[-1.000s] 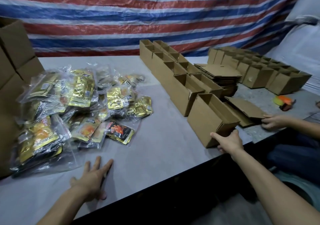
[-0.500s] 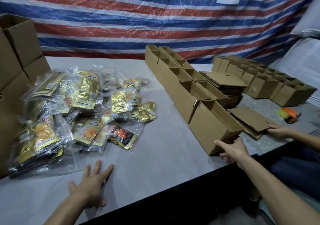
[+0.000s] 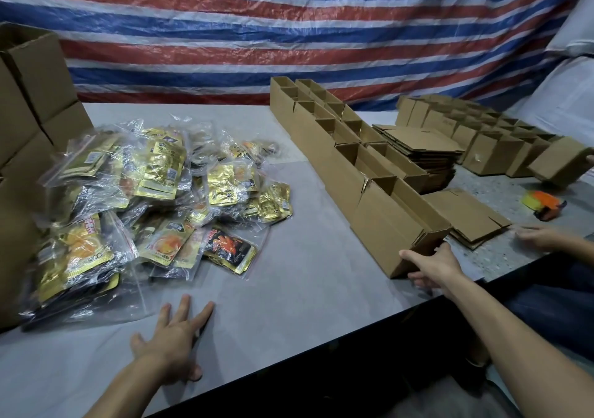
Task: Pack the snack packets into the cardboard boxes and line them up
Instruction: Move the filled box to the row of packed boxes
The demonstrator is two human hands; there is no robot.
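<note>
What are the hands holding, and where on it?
The right hand grips the nearest cardboard box by its near end; the left hand lies flat on the table, empty.

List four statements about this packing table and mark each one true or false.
1. The left hand rests flat on the table. True.
2. The right hand holds the near end of the nearest box. True.
3. The snack packets are piled right of the row of boxes. False: they lie left of it.
4. The nearest box is filled with packets. False: no packets show inside it.
</note>
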